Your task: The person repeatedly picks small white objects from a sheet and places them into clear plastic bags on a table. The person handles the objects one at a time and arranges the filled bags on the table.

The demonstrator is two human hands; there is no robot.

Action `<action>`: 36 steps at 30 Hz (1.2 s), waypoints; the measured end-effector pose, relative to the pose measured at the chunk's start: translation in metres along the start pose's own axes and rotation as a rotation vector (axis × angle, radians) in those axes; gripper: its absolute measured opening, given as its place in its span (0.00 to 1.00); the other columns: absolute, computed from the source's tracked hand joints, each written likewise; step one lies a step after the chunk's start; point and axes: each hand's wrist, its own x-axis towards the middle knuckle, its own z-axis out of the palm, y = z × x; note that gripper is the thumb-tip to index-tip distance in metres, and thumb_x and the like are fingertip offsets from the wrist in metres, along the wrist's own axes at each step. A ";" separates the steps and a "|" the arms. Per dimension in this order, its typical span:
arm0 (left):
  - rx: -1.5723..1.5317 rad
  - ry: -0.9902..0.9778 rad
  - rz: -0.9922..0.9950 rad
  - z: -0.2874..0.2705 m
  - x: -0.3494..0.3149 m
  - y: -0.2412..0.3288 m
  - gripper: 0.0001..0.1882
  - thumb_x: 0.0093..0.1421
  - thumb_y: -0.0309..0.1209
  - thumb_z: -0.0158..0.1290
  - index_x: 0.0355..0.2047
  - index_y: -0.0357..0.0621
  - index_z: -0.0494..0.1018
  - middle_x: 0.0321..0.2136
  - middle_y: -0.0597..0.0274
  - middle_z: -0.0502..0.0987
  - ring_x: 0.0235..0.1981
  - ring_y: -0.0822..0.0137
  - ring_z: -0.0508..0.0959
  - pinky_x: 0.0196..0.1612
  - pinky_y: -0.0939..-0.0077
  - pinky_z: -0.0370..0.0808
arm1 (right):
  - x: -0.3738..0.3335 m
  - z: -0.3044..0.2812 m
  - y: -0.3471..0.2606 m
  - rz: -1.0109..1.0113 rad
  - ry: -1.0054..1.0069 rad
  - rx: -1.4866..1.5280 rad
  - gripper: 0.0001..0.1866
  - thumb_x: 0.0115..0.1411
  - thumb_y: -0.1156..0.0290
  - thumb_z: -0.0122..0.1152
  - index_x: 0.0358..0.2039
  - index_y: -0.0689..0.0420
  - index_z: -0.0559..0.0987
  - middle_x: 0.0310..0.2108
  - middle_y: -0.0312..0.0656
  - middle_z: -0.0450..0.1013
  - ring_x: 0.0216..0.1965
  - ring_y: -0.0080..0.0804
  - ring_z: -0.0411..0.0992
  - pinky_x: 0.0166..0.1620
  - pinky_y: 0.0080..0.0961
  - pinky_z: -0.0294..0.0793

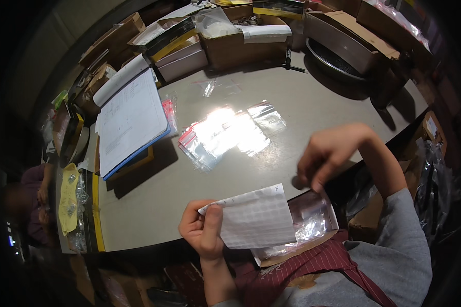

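Note:
My left hand point(204, 230) is closed on the left edge of a white sheet of small round stickers point(257, 219), thumb on top. The sheet slants over the near edge of the table, partly covering an open cardboard box point(334, 214) at my lap. Clear plastic bags point(311, 226) lie shiny inside that box. Just above the box's far corner hovers my right hand point(333, 153), its fingers curled down and thumb bent in toward them. Whatever those fingertips may hold is too small or hidden. Farther off, flat zip bags with red strips point(217, 135) lie overlapping in bright glare.
At left a blue clipboard with papers point(130, 123) rests raised and tilted. Cardboard boxes and bins point(246, 48) line the far edge, beside a round dark tray point(338, 59). A yellow-edged box point(95, 212) stands at the left edge. Another person point(36, 199) is at far left.

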 end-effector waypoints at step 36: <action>0.170 -0.021 0.060 0.010 -0.003 -0.009 0.04 0.65 0.22 0.58 0.37 0.33 0.76 0.25 0.74 0.72 0.25 0.86 0.66 0.29 0.90 0.59 | 0.051 -0.060 0.091 0.186 0.850 -0.434 0.18 0.64 0.54 0.65 0.42 0.56 0.79 0.43 0.47 0.70 0.47 0.43 0.70 0.48 0.38 0.70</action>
